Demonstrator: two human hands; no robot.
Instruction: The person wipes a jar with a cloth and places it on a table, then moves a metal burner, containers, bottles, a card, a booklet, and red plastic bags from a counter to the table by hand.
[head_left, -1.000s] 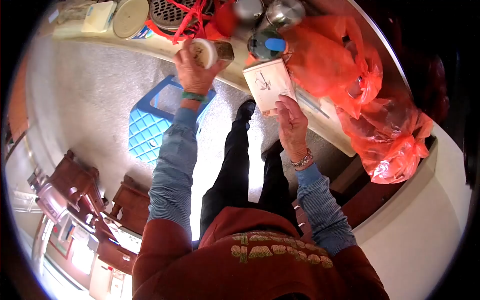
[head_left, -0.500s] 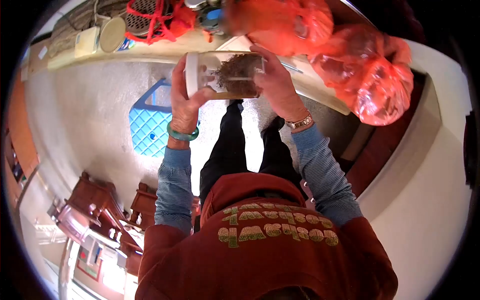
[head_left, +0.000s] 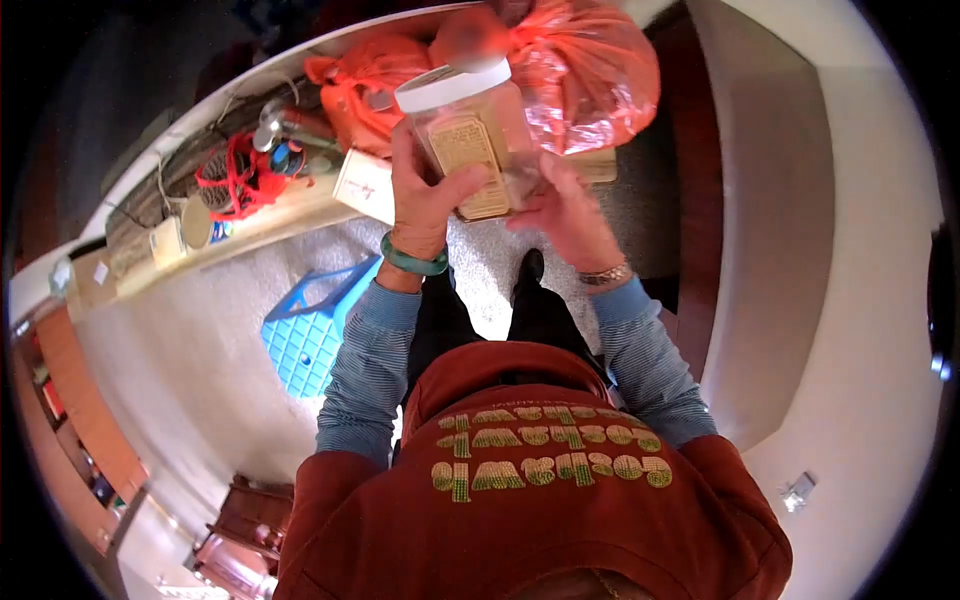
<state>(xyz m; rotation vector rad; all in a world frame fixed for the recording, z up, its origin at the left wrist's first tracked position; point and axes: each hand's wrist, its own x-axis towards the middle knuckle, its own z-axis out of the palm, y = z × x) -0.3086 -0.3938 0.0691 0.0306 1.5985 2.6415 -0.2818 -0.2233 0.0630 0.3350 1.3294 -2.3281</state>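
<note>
— Both hands are closed on the clear jar (head_left: 478, 128), aren't they?

— They are. The left hand (head_left: 424, 200) wraps the left side, with its thumb lying across the front. The right hand (head_left: 582, 222) grips the lower right side, close to the base.

— Which end points where?

— The white lid (head_left: 453, 86) points away from the wearer, toward the top of the view and a little left. The base points back toward the wearer and a little right.

— So the long axis isn't straight up and down in the view?

— No, it leans: mostly lengthwise, with a modest slant from upper left to lower right. The flank is turned to the camera, so the pale label (head_left: 458, 140) shows, partly under the left thumb. Its print is too small to read.

— And where is the jar, exactly?

— Lifted in front of the wearer, between the two hands. Behind it in the view are the red bags (head_left: 598, 82); I can't tell whether the lid touches them. A white box (head_left: 366, 188) sits on the wooden bench (head_left: 295, 210), just left of the left hand. The blue stool (head_left: 305, 345) stands on the floor, farther left.
</note>
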